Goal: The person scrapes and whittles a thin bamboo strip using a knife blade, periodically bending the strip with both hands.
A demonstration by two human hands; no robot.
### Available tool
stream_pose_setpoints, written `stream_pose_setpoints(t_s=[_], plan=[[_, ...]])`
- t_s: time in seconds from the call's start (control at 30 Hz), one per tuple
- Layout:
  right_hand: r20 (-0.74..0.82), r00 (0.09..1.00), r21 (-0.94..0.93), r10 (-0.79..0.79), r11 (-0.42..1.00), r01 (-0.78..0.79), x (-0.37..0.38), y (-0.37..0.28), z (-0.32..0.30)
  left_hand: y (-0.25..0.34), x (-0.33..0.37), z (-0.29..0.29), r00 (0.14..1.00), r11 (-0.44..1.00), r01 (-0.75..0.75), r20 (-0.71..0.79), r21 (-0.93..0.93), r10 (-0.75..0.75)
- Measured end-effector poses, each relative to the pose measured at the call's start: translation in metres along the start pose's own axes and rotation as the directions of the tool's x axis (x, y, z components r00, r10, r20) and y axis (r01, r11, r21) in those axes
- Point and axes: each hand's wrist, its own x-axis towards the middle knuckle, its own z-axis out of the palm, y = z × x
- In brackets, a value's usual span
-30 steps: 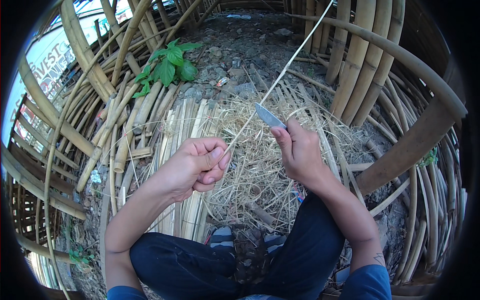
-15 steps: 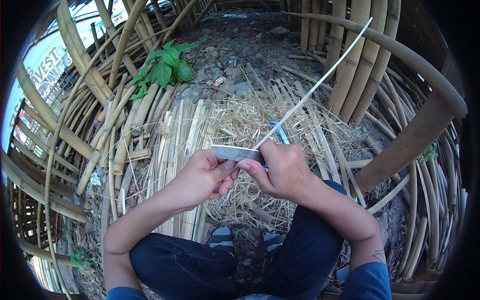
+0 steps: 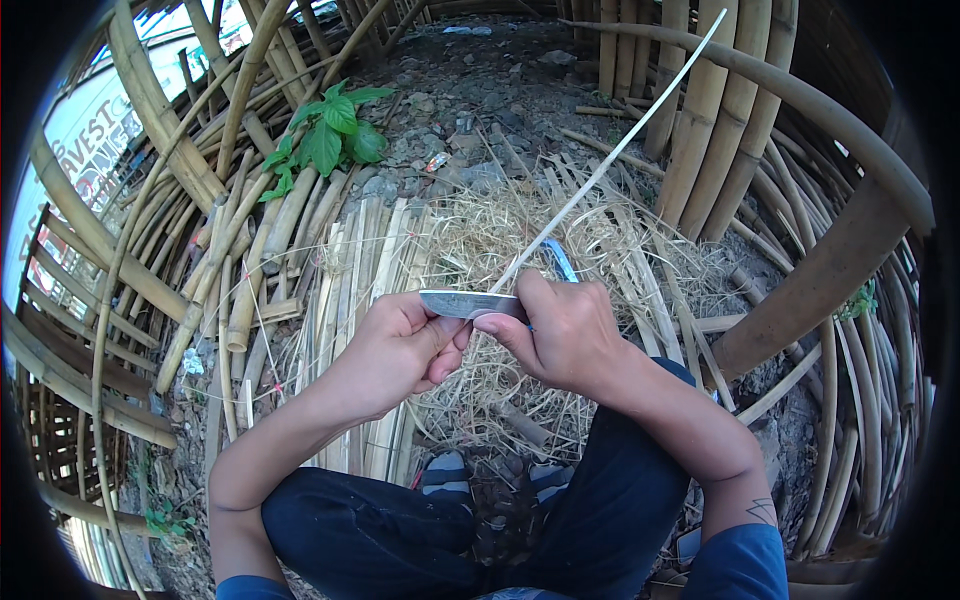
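Note:
My right hand (image 3: 568, 330) is closed round a knife (image 3: 470, 304), its thumb pressed along the broad grey blade, which points left. The handle is hidden in the fist. A long, thin, pale bamboo strip (image 3: 610, 160) passes at the blade and slants away to the upper right. My left hand (image 3: 398, 345) is closed, its thumb and fingers pinching under the left end of the blade, where the strip's near end seems to lie, largely hidden. Below both hands spreads a heap of curly bamboo shavings (image 3: 470, 240).
Split bamboo slats (image 3: 345, 270) lie under the shavings. A blue object (image 3: 562, 260) shows just beyond my right hand. Bamboo poles (image 3: 725, 130) stand at the right, and more poles lean at the left near a leafy plant (image 3: 335, 125). Stony ground (image 3: 450, 90) stretches behind.
The bamboo strip has shifted up and left, its far tip now higher and its crossing at the blade further left. Both hands have barely moved.

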Motion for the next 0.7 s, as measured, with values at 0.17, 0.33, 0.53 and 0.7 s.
stream_pose_setpoints(t_s=[0.17,0.33,0.53,0.7], plan=[[-0.046,0.996,0.0,0.074,0.997,-0.074,0.002,0.01,-0.004,0.003,-0.003,-0.003,0.999,0.998,-0.033,0.008,-0.045,0.034],[-0.102,0.955,0.02,0.28,0.96,-0.279,0.002,0.035,-0.014,0.003,-0.006,-0.007,0.999,0.995,0.002,0.036,-0.101,0.001],[-0.031,0.97,0.084,0.241,0.968,-0.238,0.0,0.017,-0.007,0.002,-0.001,-0.004,1.0,0.999,0.012,-0.029,-0.047,-0.013],[0.081,0.991,0.111,0.109,0.987,-0.118,-0.002,-0.01,0.001,0.002,0.001,0.006,0.997,0.998,0.025,-0.07,0.056,-0.021]])
